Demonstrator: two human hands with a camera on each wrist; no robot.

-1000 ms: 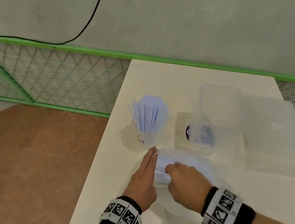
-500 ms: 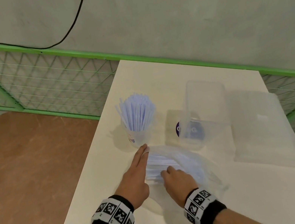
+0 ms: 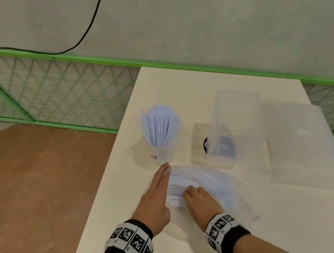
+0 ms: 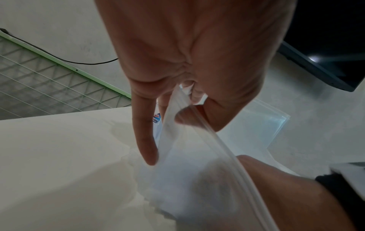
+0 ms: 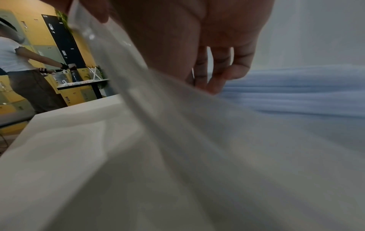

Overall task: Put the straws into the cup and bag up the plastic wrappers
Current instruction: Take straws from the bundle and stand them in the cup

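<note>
Right now your left hand [image 3: 153,204] pinches the clear bag [image 3: 228,189] open near the table's [image 3: 112,202] front edge. Your right hand [image 3: 199,202] reaches inside, fingers curled on the wrappers [image 3: 176,191]. Straws [image 3: 158,125] stand in the cup [image 3: 161,153].

Your left hand [image 3: 152,202] lies low over the tabletop [image 3: 112,202], index finger stretched toward 1 o'clock, thumb and curled fingers pinching the bag [image 4: 177,156] rim. Your right hand [image 3: 199,203] sits just beside it at 3 o'clock, fingers [image 5: 217,73] curled down inside the bag mouth. Both wrists wear marker bands.
</note>
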